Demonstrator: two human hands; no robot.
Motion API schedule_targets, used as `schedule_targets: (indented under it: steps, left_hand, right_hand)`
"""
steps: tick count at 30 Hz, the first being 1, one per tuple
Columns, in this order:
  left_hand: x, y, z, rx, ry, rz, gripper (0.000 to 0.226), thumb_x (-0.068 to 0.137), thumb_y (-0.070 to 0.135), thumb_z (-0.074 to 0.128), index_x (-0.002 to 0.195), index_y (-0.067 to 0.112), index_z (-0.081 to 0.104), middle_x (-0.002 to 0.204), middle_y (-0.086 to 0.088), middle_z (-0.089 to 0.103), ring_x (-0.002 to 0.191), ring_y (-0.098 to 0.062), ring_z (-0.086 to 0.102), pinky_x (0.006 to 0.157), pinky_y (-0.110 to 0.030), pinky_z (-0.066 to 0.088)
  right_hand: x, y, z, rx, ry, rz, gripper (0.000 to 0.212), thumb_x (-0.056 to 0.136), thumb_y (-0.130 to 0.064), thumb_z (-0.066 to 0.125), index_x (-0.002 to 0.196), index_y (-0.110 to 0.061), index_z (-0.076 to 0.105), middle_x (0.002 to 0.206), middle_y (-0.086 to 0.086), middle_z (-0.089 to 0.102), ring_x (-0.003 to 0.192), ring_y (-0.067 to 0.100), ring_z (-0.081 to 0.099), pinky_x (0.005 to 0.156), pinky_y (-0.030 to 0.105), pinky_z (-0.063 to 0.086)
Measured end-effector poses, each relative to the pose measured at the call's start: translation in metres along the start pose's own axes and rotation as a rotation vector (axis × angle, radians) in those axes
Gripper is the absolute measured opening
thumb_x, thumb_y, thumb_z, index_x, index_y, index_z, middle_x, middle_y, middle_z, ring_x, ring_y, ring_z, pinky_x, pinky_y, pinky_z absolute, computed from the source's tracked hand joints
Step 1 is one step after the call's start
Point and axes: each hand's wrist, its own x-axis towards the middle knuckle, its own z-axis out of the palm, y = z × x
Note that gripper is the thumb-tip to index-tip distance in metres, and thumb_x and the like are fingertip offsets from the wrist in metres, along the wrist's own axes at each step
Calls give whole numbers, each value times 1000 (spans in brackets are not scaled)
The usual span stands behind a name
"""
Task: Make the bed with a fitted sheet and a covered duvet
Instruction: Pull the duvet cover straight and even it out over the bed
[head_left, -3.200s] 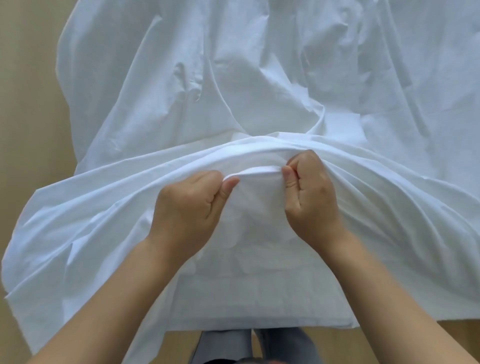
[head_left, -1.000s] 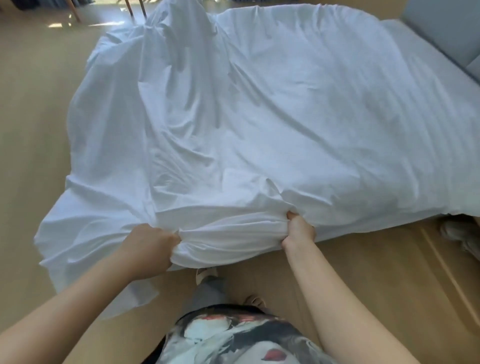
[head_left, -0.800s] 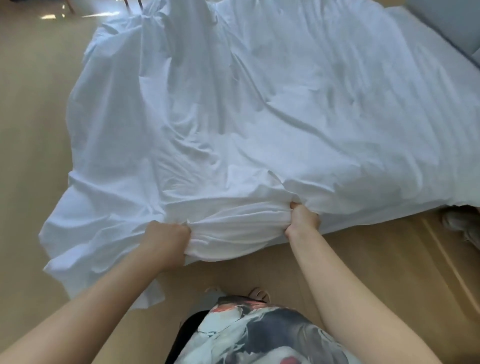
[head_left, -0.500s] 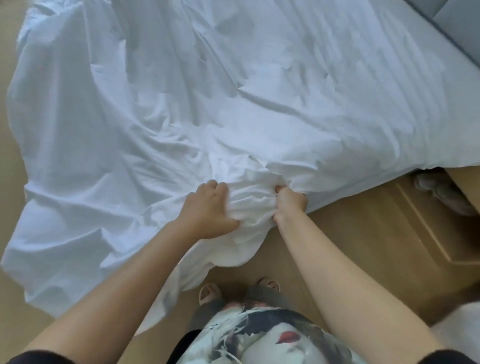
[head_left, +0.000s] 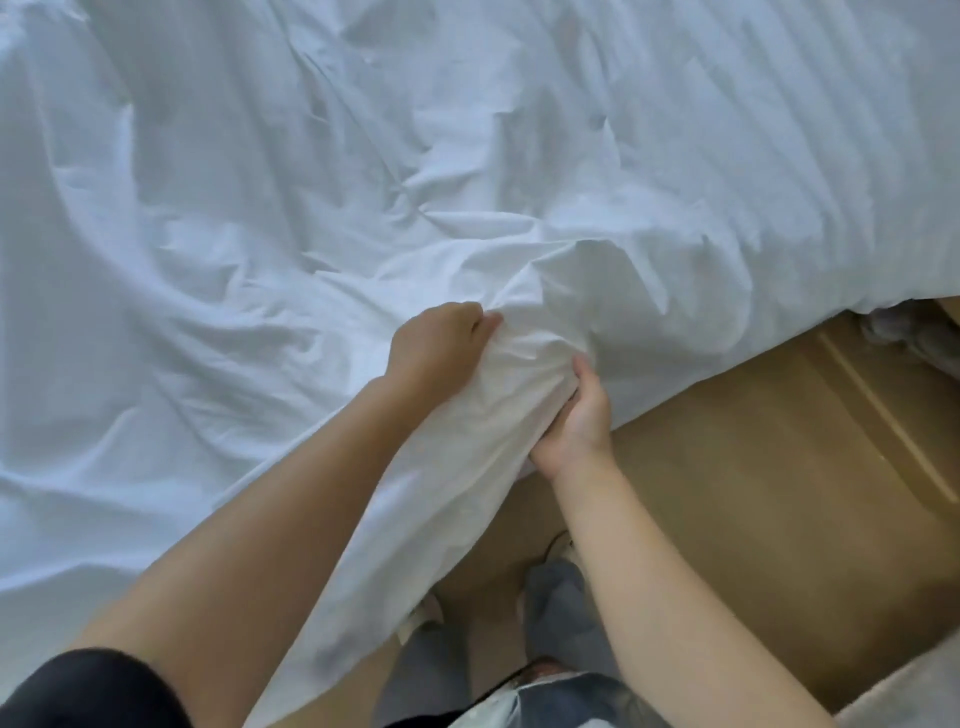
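Obs.: the white sheet (head_left: 311, 182) is spread wide and heavily creased. It fills the view above and to the left of the bunch (head_left: 524, 364), the wad of its near edge gathered up between your two hands.

Left hand (head_left: 436, 343): touches the bunch on its left side. The fingers are curled and clenched into the cloth, knuckles up. Grasping the sheet.

Right hand (head_left: 576, 421): touches the bunch on its right and lower side, palm turned towards the cloth. The thumb lies along the outside and the fingers are tucked in under the folds. Also grasping the sheet.

Below the bunch a tail of sheet hangs down alongside your left forearm, towards your feet.

Right of the bunch and below it lies the bare wooden floor (head_left: 753, 441), with a raised wooden strip (head_left: 883, 415) running across it further right. A grey item (head_left: 914, 332) shows at the sheet's edge far right of the bunch; cannot tell what it is.

Straight below the bunch: a blue-grey trouser leg (head_left: 558, 597). Far below and left: a black sleeve (head_left: 88, 691).
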Motion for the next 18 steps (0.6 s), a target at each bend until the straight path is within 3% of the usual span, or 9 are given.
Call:
schedule_targets:
  steps: [5, 10, 13, 15, 18]
  left_hand:
    - [22, 1, -14, 129, 63, -1, 50, 99, 39, 36, 54, 18, 26, 52, 5, 36, 56, -20, 36, 48, -31, 19]
    - [43, -2, -36, -150, -137, -103, 55, 93, 37, 50, 52, 20, 18, 42, 9, 18, 42, -11, 21, 43, -23, 18]
    - [52, -6, -58, -154, -212, -46, 57, 91, 36, 55, 51, 21, 17, 43, 10, 15, 41, -11, 17, 39, -19, 15]
    - [65, -8, -76, -171, -160, 24, 57, 90, 31, 58, 50, 21, 19, 42, 10, 16, 41, -10, 18, 38, -17, 15]
    - [98, -19, -103, -362, 84, 52, 53, 88, 25, 60, 49, 21, 25, 39, 11, 18, 38, -6, 19, 36, -17, 15]
  right_hand:
    - [34, -33, 3, 87, 85, 37, 47, 90, -54, 48, 111, -15, 64, 93, 10, 74, 81, 26, 71, 61, 32, 56]
    - [51, -39, 32, -169, 34, 122, 57, 82, -50, 62, 127, -16, 57, 120, 9, 65, 108, 29, 62, 97, 43, 47]
    - [55, -32, 32, -120, 76, 84, 56, 80, -44, 68, 128, -19, 56, 120, 6, 65, 109, 26, 62, 100, 44, 45]
    - [54, -29, 32, -55, 97, 69, 47, 80, -43, 68, 120, -20, 61, 111, 4, 70, 103, 24, 65, 94, 42, 49]
    - [51, -28, 37, 63, 105, 58, 40, 78, -44, 70, 110, -20, 66, 101, 4, 73, 93, 23, 69, 79, 38, 54]
